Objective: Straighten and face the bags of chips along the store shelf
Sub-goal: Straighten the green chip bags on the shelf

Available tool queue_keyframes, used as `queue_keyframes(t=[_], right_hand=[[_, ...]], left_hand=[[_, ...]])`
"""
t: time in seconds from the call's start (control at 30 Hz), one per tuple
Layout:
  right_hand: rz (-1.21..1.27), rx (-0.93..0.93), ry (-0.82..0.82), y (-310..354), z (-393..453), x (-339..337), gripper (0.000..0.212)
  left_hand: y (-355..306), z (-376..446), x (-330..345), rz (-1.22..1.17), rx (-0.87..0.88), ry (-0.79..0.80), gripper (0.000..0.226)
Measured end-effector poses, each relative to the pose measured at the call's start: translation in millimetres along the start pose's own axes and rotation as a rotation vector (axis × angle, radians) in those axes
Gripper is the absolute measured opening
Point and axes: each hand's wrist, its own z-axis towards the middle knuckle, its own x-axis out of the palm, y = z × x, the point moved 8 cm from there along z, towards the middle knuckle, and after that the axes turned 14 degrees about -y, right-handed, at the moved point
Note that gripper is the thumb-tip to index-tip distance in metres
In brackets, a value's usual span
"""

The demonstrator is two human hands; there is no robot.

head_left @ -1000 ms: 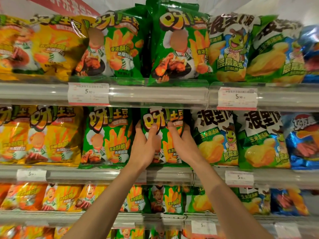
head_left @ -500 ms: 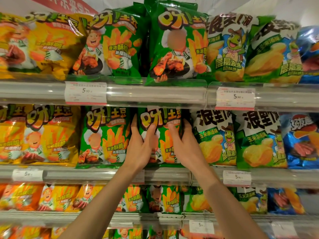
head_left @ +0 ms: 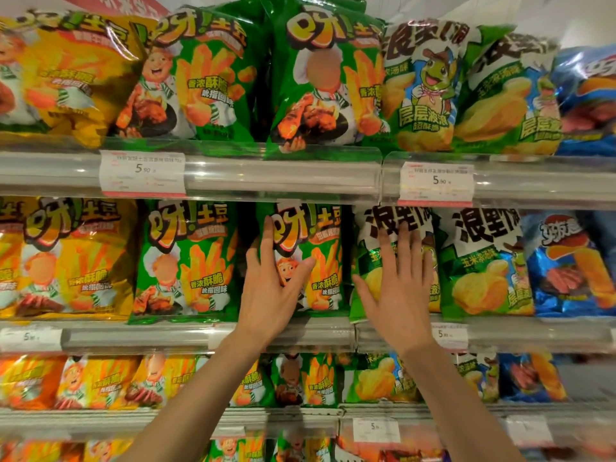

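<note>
On the middle shelf stands a green bag of potato sticks [head_left: 321,261]. My left hand [head_left: 271,288] lies on its left half, fingers straight along the bag's left edge and thumb spread across its front. My right hand [head_left: 398,288] presses flat, fingers spread, on the neighbouring green-and-white frog chip bag [head_left: 373,235] to the right. Another green stick bag [head_left: 186,261] stands upright to the left of my left hand. A second frog bag [head_left: 483,261] stands to the right.
Yellow bags [head_left: 63,258] fill the shelf's left end and a blue bag [head_left: 573,261] its right. The upper shelf rail [head_left: 266,175] carries price tags [head_left: 141,173]. More bags stand above [head_left: 320,71] and on lower shelves [head_left: 303,378].
My right hand left the green stick bag and moved right onto the frog chip bag. My left hand stayed on the stick bag's left side.
</note>
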Motion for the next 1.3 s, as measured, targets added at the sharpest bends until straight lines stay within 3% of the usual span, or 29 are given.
queue_keyframes(t=[0.17,0.3,0.5,0.63,0.7,0.8,1.03,1.2,1.3], right_hand=[[0.140,0.031,0.021,1.4,-4.9,-4.5,0.076],[0.296,0.140,0.044,-2.1,-5.5,-19.1,0.062],[0.514,0.180,-0.141,12.6,-28.8,-60.9,0.032],[0.700,0.521,0.204,25.6,-63.6,-39.6,0.027],[0.650,0.539,0.281,33.7,-83.4,-33.5,0.022],[0.670,0.558,0.225,46.4,-104.2,-36.7,0.011],[0.679,0.636,0.244,114.2,-125.1,-27.5,0.010],[0.676,0.536,0.217,173.6,-101.1,-20.2,0.008],[0.739,0.553,0.264,199.5,-79.9,-4.1,0.015]], left_hand=[[1.2,0.1,-2.6,-0.028,-0.015,0.071,0.089],[0.2,-1.9,-14.4,-0.085,-0.010,0.127,0.088],[13.3,-27.6,-62.8,-0.151,-0.096,0.085,0.066],[33.9,-39.7,-102.4,-0.158,-0.165,0.033,0.038],[46.7,-41.6,-120.9,-0.181,-0.202,-0.002,0.030],[66.5,-42.6,-144.2,-0.232,-0.258,-0.012,0.024],[105.1,-18.5,-196.3,-0.244,-0.270,0.045,0.021],[114.4,3.9,-218.2,-0.228,-0.213,0.042,0.022],[113.4,16.7,-216.3,-0.196,-0.146,0.027,0.033]])
